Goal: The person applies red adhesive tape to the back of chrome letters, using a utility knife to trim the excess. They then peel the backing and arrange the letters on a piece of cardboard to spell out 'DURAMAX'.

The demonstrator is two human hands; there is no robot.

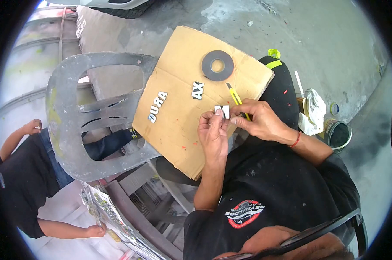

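Observation:
Between the thumb and fingers of my left hand (214, 132) is a black-and-white letter M emblem (222, 111). Just beside its right edge, my right hand (263, 119) has thumb and forefinger drawn together in a pinch; I cannot tell what is in it. A yellow utility knife (235, 96) runs behind the right fingers, blade end toward the tape. On the cardboard sheet (178, 147) lie the letters AX (197, 90) and, farther left, the letters DURA (158, 106). A roll of dark tape (207, 66) rests flat near the top of the cardboard.
A worn grey plastic chair (66, 143) stands left of the cardboard. Another person (29, 173) in dark clothes is at the far left, near a paper-covered panel (113, 212). A bucket (339, 136) and a white plastic bag (315, 108) sit on the floor at right.

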